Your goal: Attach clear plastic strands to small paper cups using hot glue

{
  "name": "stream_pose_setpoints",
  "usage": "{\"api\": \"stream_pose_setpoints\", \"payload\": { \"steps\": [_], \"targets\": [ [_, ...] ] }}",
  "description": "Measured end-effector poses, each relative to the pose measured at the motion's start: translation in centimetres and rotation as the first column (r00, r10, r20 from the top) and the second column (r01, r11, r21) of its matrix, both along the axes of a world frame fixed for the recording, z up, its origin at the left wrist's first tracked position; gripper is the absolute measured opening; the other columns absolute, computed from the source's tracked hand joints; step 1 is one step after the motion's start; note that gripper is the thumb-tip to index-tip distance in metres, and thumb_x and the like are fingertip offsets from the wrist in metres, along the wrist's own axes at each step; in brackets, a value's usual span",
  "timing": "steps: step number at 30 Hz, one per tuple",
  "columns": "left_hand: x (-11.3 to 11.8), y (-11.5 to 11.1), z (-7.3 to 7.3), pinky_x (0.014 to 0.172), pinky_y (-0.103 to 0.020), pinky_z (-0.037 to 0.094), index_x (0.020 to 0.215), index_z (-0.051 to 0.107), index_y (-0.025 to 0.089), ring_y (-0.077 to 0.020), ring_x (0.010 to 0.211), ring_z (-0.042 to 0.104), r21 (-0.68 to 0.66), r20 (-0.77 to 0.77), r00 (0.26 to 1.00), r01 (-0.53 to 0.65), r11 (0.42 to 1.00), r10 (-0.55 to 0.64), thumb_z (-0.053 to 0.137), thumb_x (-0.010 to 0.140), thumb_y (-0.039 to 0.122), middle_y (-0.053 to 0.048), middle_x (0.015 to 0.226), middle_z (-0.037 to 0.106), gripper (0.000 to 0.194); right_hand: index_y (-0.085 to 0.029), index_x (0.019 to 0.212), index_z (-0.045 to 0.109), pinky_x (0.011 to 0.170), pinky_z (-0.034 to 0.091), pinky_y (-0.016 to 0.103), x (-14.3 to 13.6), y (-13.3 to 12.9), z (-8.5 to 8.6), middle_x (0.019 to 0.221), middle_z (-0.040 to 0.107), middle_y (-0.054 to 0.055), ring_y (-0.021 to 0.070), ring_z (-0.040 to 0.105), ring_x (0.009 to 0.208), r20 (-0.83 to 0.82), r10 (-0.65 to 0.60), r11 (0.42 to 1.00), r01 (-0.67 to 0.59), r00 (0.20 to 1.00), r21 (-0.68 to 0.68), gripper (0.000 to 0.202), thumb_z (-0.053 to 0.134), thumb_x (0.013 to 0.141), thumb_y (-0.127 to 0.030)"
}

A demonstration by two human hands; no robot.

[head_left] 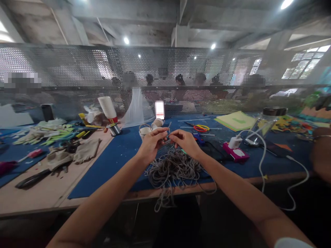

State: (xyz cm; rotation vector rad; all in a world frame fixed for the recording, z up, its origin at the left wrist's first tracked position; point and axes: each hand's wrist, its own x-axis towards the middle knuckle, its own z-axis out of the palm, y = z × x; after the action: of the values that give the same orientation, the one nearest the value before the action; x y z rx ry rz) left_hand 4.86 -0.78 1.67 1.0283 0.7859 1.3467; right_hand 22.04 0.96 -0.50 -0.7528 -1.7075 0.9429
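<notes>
Above a tangled heap of grey cord [173,168], my two hands are close together near the middle of the view. My left hand [153,143] is closed, its fingertips pinching a thin grey strand. From the right, my right hand [184,142] pinches the same thin strand with thumb and forefinger. A short end of the strand [170,126] sticks up between the hands. The heap lies on a blue mat [106,165], with loops hanging over the table's front edge. Just behind my left hand stands a white cup [144,131].
Scissors [200,127] with red and yellow handles lie behind my hands. A pink power strip [236,152] with a white cable, and a glass jar [261,125], are to the right. Gloves [86,151] and paper cups [107,107] are left. A person's arm [322,150] shows far right.
</notes>
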Motion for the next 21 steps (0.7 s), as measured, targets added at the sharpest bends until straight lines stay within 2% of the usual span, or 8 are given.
{"api": "stream_pose_setpoints", "payload": {
  "steps": [8,15,21],
  "targets": [
    [-0.15,0.33,-0.05,0.051,-0.013,0.041,0.096,0.076,0.01,-0.0056,0.064,0.057,-0.03,0.059,0.998,0.038,0.999,-0.036,0.081,0.069,0.013,-0.003,0.079,0.067,0.027,-0.019,0.097,0.071,0.054,0.049,0.024,0.14,0.17,-0.47,0.077,0.069,0.0,0.0094,0.059,0.052,0.071,0.041,0.999,-0.043,0.997,0.023,0.03,0.065,0.089,-0.047],
    [0.09,-0.02,0.43,0.05,-0.015,0.039,0.092,0.075,0.008,-0.0037,0.059,0.051,-0.045,0.072,0.994,0.087,0.995,-0.083,0.078,0.071,0.014,-0.001,0.074,0.062,0.022,-0.019,0.098,0.072,0.052,0.05,0.023,0.34,0.27,-0.49,0.075,0.069,0.0,0.0092,0.058,0.051,0.074,0.063,0.998,-0.063,0.995,-0.002,0.033,0.066,0.087,-0.05],
    [-0.07,0.09,0.62,0.051,-0.015,0.039,0.093,0.073,0.01,-0.0037,0.06,0.051,-0.068,0.087,0.992,0.102,0.992,-0.096,0.079,0.07,0.013,0.0,0.075,0.062,0.024,-0.018,0.098,0.07,0.047,0.044,0.021,0.46,0.07,0.01,0.078,0.071,0.001,0.0081,0.059,0.048,0.058,0.06,0.997,-0.057,0.996,-0.058,0.028,0.065,0.089,-0.043]
  ]
}}
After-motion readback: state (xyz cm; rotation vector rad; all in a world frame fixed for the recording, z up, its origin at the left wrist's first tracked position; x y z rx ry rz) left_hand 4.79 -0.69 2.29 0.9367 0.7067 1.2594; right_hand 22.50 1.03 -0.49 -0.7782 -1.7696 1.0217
